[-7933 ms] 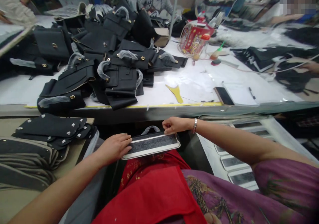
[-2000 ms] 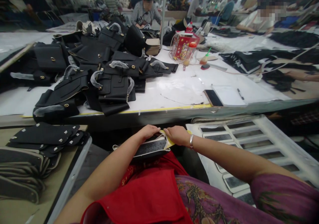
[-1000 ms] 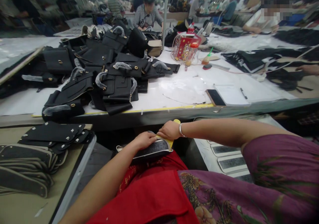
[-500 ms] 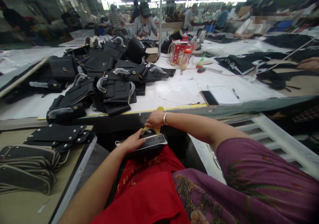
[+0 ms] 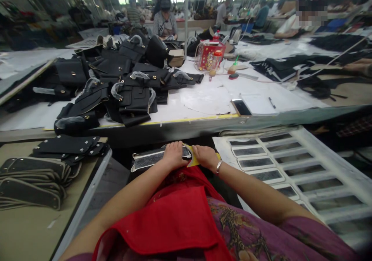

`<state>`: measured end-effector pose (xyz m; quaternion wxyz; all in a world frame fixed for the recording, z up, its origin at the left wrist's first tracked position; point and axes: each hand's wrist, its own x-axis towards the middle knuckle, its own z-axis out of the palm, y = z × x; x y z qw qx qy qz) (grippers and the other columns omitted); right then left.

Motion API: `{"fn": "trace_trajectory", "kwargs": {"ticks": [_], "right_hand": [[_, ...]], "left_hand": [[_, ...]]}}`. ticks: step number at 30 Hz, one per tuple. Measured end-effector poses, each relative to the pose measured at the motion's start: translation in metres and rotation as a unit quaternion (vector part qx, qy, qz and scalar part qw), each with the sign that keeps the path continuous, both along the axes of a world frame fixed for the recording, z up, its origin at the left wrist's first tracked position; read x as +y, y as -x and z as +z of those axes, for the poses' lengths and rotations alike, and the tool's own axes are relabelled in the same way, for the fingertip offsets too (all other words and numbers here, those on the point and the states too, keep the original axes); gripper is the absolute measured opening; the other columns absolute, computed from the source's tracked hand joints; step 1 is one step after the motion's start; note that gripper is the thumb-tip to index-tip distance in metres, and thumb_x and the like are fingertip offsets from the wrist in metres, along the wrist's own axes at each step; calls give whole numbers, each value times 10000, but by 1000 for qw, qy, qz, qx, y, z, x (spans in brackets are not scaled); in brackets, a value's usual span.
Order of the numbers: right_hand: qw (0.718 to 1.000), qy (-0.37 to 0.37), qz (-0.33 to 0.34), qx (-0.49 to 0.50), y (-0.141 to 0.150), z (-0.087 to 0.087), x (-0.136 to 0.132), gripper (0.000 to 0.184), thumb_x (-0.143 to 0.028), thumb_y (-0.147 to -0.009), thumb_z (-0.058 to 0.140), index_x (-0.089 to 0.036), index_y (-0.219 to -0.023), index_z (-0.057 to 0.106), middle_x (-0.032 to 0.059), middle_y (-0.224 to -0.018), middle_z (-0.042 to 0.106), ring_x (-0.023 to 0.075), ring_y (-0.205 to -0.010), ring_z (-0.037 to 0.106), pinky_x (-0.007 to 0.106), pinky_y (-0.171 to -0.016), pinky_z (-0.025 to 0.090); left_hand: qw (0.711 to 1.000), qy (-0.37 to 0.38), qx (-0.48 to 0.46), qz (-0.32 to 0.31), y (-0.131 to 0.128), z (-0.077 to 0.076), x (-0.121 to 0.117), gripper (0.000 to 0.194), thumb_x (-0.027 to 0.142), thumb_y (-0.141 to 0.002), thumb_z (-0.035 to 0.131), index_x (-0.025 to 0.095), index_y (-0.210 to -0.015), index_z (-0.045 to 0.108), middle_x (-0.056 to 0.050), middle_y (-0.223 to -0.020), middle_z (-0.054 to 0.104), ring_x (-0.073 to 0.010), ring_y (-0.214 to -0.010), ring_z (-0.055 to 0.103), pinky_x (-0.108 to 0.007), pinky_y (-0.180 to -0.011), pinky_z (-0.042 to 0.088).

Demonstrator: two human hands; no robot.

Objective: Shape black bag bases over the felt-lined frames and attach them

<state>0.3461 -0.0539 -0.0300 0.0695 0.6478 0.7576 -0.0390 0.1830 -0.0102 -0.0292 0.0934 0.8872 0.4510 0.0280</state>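
Observation:
Across my lap lies a black bag piece (image 5: 147,159) with a dark grey panel edged by white strips. My left hand (image 5: 174,154) is closed around it near its right end, fingers over the far side, covering part of the panel. My right hand (image 5: 205,156) grips a flat yellow scraper-like tool (image 5: 192,159) with a forked end. The fork is at the right end of the piece, close to my left fingers. Its other end pokes out behind my right palm.
Black bags (image 5: 133,96) with wrapped handles are heaped on the white table (image 5: 200,102). A phone (image 5: 241,107) lies by paper. Dark panels (image 5: 31,176) are stacked at left. A white slotted rack (image 5: 303,164) holds white-edged strips at right. Co-workers sit beyond.
The yellow tool, on the table at first, is in my right hand. Since half a second ago that hand has swung right and down, and my left hand has slid right along the piece.

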Motion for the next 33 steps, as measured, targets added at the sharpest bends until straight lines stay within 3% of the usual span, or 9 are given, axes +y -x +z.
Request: {"fn": "trace_trajectory", "kwargs": {"ticks": [4,14,24,29,33], "right_hand": [[1000,-9,-28,8,9,-1,-7,560,-334,-978,59,-124,-1099,564,160,-968,651,233,-868,642,297,-670,446],[998,1,-66,26,25,13,-3,540,-349,-974,115,-136,-982,611,133,-874,678,245,-826,660,317,-662,492],[992,4,-124,23,35,15,-1,550,-346,-978,114,-148,-961,626,121,-872,690,243,-845,668,330,-684,501],[988,0,-153,27,43,14,5,555,-345,-979,104,-141,-962,620,117,-863,689,235,-829,669,320,-679,497],[989,-4,-148,22,49,15,9,548,-345,-979,101,-130,-997,605,137,-887,678,234,-859,660,317,-694,490]], "left_hand": [[998,-44,-33,-13,8,-7,-4,824,474,-682,610,32,-1324,342,-188,-1197,520,-315,-1072,477,-409,-943,342],[994,-91,-47,-45,13,-14,-7,925,268,-727,569,94,-1454,25,-151,-1143,511,-277,-1006,476,-405,-909,338],[992,-72,-58,-89,22,-13,-4,1049,210,-657,644,147,-1458,-30,-169,-1210,475,-299,-1064,466,-434,-918,353],[987,-50,-95,-120,31,-14,1,1106,339,-632,719,175,-1458,2,-163,-1253,470,-313,-1102,472,-444,-935,360],[980,-32,-151,-125,37,-16,3,1039,484,-712,658,151,-1454,12,-169,-1238,508,-305,-1103,499,-433,-929,379]]}}
